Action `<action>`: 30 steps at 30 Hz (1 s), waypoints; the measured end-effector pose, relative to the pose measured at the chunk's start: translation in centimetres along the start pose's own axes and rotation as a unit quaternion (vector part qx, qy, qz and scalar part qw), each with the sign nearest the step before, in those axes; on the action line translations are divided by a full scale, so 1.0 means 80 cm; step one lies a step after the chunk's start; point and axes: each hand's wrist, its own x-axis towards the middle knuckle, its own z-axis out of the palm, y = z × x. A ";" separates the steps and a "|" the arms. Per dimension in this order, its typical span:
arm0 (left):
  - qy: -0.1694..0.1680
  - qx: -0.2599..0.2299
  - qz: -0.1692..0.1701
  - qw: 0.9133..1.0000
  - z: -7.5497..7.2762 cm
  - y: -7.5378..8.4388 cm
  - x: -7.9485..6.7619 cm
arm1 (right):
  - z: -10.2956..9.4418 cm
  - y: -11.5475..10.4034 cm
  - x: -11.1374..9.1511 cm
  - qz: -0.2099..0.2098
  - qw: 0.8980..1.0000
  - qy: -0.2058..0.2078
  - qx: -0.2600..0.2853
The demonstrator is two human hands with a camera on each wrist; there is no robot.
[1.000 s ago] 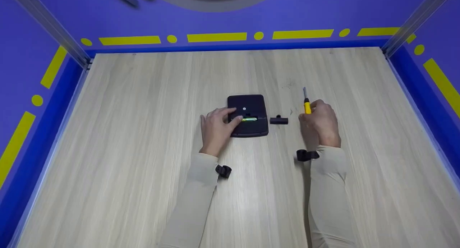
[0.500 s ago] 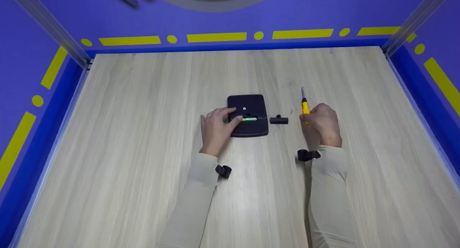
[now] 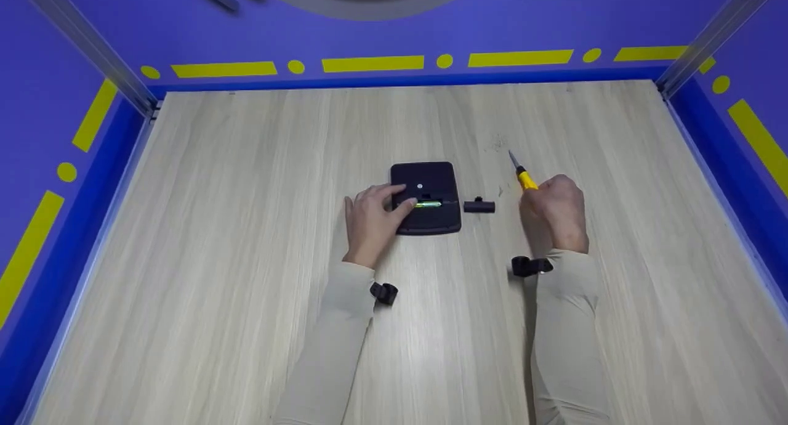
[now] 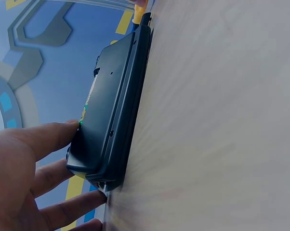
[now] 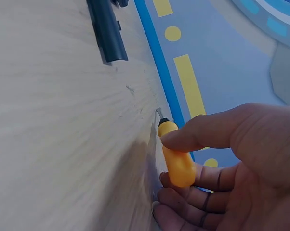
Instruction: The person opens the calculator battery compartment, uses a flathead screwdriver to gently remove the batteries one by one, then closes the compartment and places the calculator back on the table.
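Observation:
A flat black device (image 3: 426, 220) lies on the wooden table with its battery compartment uncovered. Inside the compartment shows a green battery (image 3: 430, 204). My left hand (image 3: 373, 218) holds the device by its left side, thumb on top at the battery's left end and other fingers along the edge. To the right lies a small black battery cover (image 3: 479, 207), apart from the device. My right hand (image 3: 557, 212) grips a screwdriver (image 5: 177, 161) by its yellow handle, thumb on the upper handle. Its metal shank points up and left, away from the device.
The wooden table (image 3: 246, 166) is bounded by a blue back wall (image 3: 394, 37) and blue side walls with yellow markings. A black wrist mount (image 3: 384, 293) sits on the left sleeve and another mount (image 3: 530, 266) on the right.
The screwdriver has turned in my right hand, its tip swinging left, and more of the handle is now covered. The right hand has shifted slightly right. The left hand and device keep their place.

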 end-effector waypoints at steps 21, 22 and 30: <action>0.001 -0.001 0.005 1.000 -0.001 -0.002 -0.001 | -0.010 -0.012 -0.004 -0.033 0.987 0.138 0.076; 0.000 -0.001 0.004 1.000 0.000 -0.002 -0.001 | -0.010 -0.013 -0.005 -0.035 0.986 0.142 0.078; 0.001 -0.001 0.004 1.000 0.001 -0.002 0.000 | -0.011 -0.016 -0.008 -0.056 0.977 0.182 0.098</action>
